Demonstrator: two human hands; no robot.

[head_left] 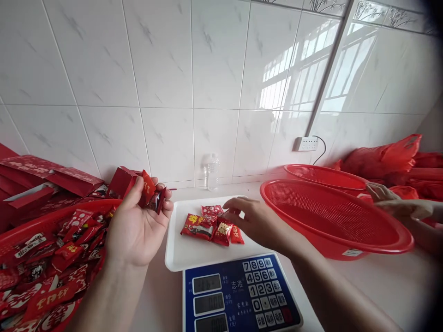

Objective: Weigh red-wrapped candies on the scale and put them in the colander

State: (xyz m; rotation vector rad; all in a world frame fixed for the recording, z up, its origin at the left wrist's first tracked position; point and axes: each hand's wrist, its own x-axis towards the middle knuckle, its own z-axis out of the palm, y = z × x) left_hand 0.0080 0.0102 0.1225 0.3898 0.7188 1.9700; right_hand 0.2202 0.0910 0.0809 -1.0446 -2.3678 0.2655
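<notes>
My left hand [133,226] is palm up, with its fingers curled round several small wrapped candies [149,190], red and dark red. On the right, my right hand [247,216] reaches palm down over the white scale tray [180,256]. Its fingertips and thumb are bent together at the red snack packets [199,227] lying there; whatever is between them is mostly hidden. Below the tray is the blue scale panel [238,295], with number keys and three grey displays. By my left forearm stands a red basket [104,204] full of similar red-wrapped candies.
A large red perforated basket [328,216] stands right of the scale, with another red basket [311,173] behind. Another person's hands [391,203] are at its far right. Red bags [380,157], red boxes [55,173], a clear bottle [213,173] and a power strip [307,144] line the tiled wall.
</notes>
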